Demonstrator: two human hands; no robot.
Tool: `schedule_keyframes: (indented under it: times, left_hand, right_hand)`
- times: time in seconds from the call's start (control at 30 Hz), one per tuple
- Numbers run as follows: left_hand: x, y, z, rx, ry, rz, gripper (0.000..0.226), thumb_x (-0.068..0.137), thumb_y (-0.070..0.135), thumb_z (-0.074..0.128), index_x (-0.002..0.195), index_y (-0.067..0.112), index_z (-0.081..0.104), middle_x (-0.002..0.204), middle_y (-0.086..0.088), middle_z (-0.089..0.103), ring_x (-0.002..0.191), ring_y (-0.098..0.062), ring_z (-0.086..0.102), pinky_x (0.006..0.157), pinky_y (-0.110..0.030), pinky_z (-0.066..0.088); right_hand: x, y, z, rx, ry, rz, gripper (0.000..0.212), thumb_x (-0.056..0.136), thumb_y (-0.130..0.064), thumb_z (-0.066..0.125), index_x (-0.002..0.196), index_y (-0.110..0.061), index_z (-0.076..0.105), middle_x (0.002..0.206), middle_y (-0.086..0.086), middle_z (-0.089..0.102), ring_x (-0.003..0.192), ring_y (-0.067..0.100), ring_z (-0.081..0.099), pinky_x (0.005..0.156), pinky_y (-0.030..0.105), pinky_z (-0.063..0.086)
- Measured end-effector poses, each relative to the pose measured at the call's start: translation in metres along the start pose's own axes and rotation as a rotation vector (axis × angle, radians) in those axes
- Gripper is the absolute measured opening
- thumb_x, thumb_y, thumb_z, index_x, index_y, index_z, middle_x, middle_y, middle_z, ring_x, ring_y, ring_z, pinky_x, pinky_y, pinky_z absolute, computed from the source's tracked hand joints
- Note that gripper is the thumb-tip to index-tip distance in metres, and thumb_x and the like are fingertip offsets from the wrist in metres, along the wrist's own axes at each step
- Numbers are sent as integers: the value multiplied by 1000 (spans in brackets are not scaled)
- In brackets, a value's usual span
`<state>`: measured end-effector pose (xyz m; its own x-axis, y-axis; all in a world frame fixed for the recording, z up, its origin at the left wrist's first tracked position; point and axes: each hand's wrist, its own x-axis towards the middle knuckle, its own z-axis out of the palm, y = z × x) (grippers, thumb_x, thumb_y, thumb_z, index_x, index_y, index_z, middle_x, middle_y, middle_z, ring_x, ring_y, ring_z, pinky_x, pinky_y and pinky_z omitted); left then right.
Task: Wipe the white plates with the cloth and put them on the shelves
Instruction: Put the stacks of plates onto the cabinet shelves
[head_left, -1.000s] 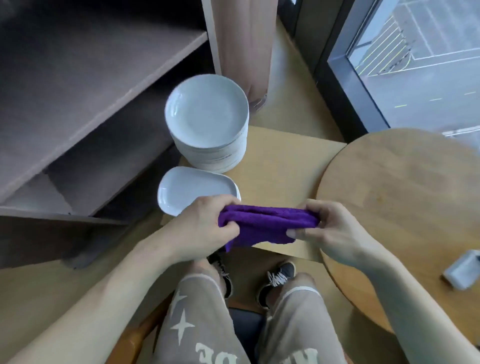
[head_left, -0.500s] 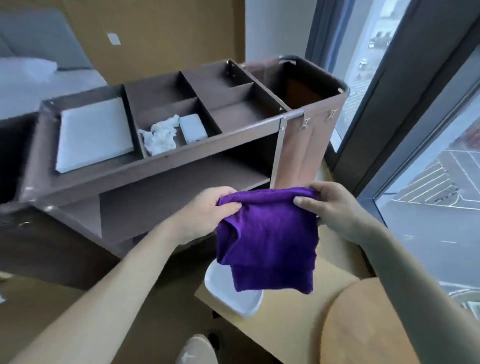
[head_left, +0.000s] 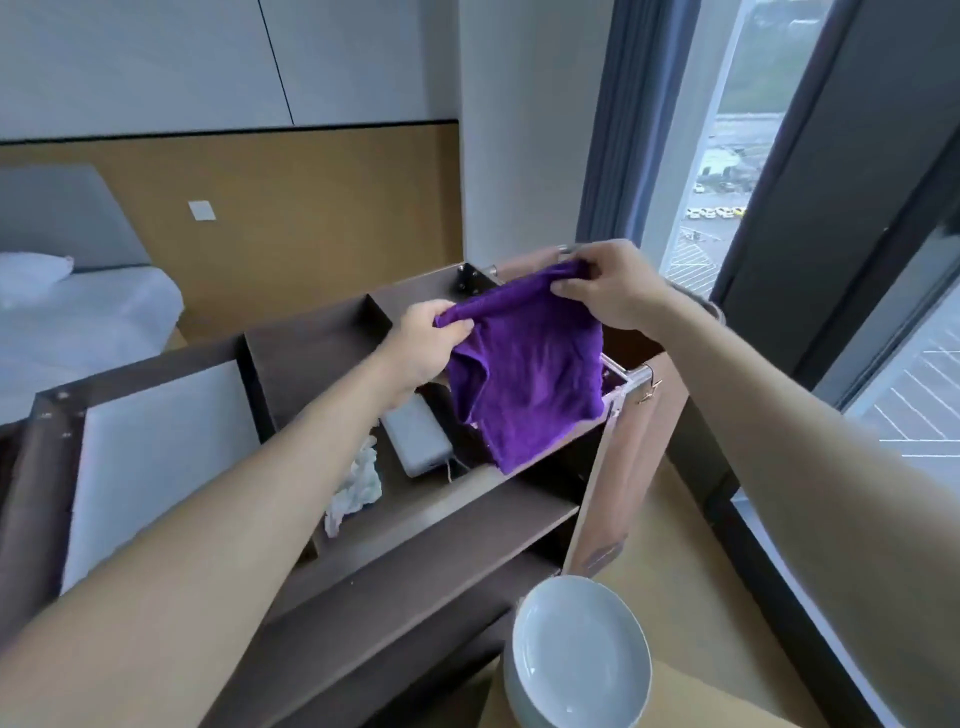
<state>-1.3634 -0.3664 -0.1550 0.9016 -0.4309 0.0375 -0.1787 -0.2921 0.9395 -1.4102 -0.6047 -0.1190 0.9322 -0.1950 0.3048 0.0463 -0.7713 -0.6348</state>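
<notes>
Wiping progress: not begun, by my reading; the purple cloth (head_left: 524, 364) hangs in the air and touches no plate.
Plates: a stack of white plates (head_left: 576, 660) sits on the counter (head_left: 696, 699) at lower right, just beside the end panel of the cart (head_left: 613, 499).
Shelves: the brown shelves (head_left: 415, 525) under the cart's top tray (head_left: 311, 353) show no plates in the part in view.
Left to do: wipe each plate, then shelve it; seemingly the whole job.
Pose, left: the left hand (head_left: 421, 348) is raised over the top tray, thumb and fingers pinching the cloth's upper left corner.
Pose, right: the right hand (head_left: 613, 291) is higher and farther out, pinching the upper right edge, arm stretched forward.
Cloth: spread between both hands, its lower part drooping in folds above the tray.
</notes>
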Motion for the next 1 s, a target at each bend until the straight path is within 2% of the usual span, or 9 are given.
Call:
schedule_keyframes:
  times: [0.1,0.2,0.27,0.33,0.43,0.5,0.67,0.8,1.0]
  left_hand:
    - [49,18,-16,10,59,124,10,103,8,57,104,11,67,92,-6,68,82,-18,63,77,-36,53]
    - [70,20,-21,128,81,305,9,99,11,61,104,16,67,89,5,68,78,-1,63,68,-17,50]
    - [66,0,-16,266,6,363,14,97,19,62,110,23,66,98,10,70,88,-3,65,76,-19,52]
    - [51,-31,-3,463,-203,330,28,96,31,64,124,27,63,117,10,69,104,-10,64,90,-26,51]
    - [24,-76,18,750,-512,275,46,99,49,59,136,23,60,137,3,61,127,-16,54,108,-33,41]
    - [11,-91,26,779,-523,306,49,100,52,56,137,20,59,140,0,58,132,-17,48,114,-36,36]
    - [-23,-94,42,654,-355,410,36,100,32,61,132,15,60,138,1,55,136,-15,41,115,-27,30]
    - [-76,-94,63,448,-267,480,23,96,22,60,117,17,67,122,7,61,120,-7,53,103,-15,38]
    - [-176,-168,110,263,-402,-65,19,97,20,59,100,36,69,104,19,68,100,3,64,80,-5,46]
  right_hand:
    - [44,-6,0,-61,126,0,11,93,-17,74,102,-11,74,86,1,66,78,16,58,70,28,45]
    - [55,-2,-1,-32,196,1,19,91,-12,75,110,-14,74,93,-2,67,81,13,60,70,20,47]
    - [39,11,6,-88,145,3,25,89,-6,75,112,-14,74,94,-9,66,86,12,61,75,16,48]
    - [8,32,25,-222,3,38,28,85,-2,72,108,-18,75,98,-11,68,97,16,63,89,28,51]
    - [-52,61,63,-428,-281,150,27,88,-14,64,111,-27,73,132,-7,63,141,19,42,124,52,19]
    - [-88,76,79,-373,-261,186,27,93,-20,62,116,-33,70,145,-10,53,150,17,28,126,58,3]
    - [-150,81,86,-221,-17,262,36,96,-16,63,130,-30,64,145,-6,53,143,19,38,120,56,34]
    - [-199,67,80,-16,135,316,19,100,-16,60,112,-19,74,118,-6,63,111,10,60,97,37,56]
    - [-290,58,89,342,224,439,24,98,-20,57,82,-10,71,73,-3,68,70,13,65,62,29,52]
